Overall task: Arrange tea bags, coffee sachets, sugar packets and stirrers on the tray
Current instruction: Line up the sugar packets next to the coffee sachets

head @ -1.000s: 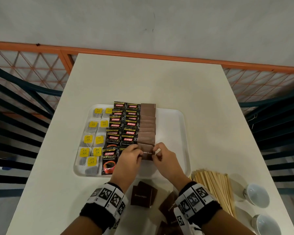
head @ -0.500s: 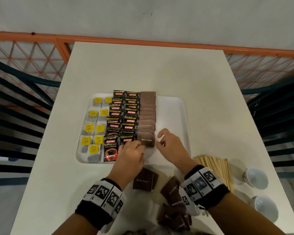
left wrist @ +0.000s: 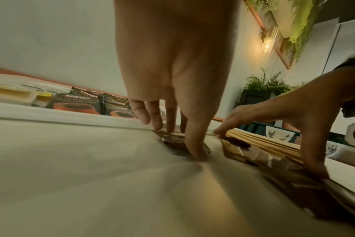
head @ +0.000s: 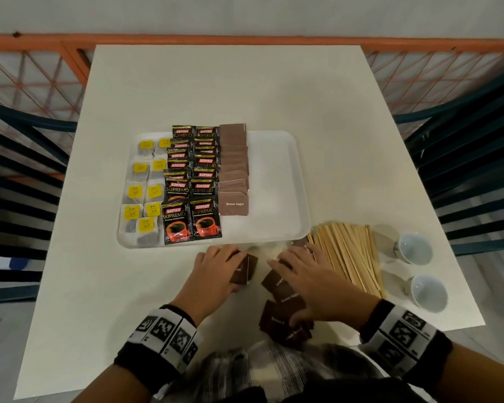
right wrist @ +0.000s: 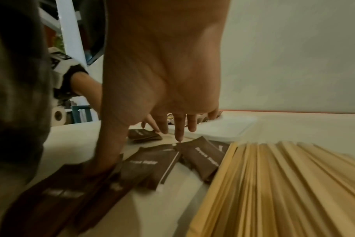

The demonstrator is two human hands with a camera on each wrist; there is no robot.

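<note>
On the white tray (head: 274,184) lie tea bags (head: 140,193) at the left, black coffee sachets (head: 192,181) in two columns, and a column of brown sugar packets (head: 233,170). In front of the tray, my left hand (head: 227,266) (left wrist: 182,144) pinches a small stack of sugar packets (head: 246,270) (left wrist: 174,141) on the table, thumb at the near edge and fingers at the far edge. My right hand (head: 285,292) (right wrist: 141,152) is spread over several loose sugar packets (head: 285,295) (right wrist: 152,165), fingertips and thumb touching them. Wooden stirrers (head: 346,257) (right wrist: 284,184) lie just to its right.
Two white cups (head: 413,247) (head: 428,293) stand at the table's (head: 245,82) right front, past the stirrers. The right half of the tray is bare. An orange railing (head: 41,45) and dark chairs (head: 26,158) surround the table.
Both hands have left the tray and come back to the table in front of it. A sugar packet now lies at the near end of the column.
</note>
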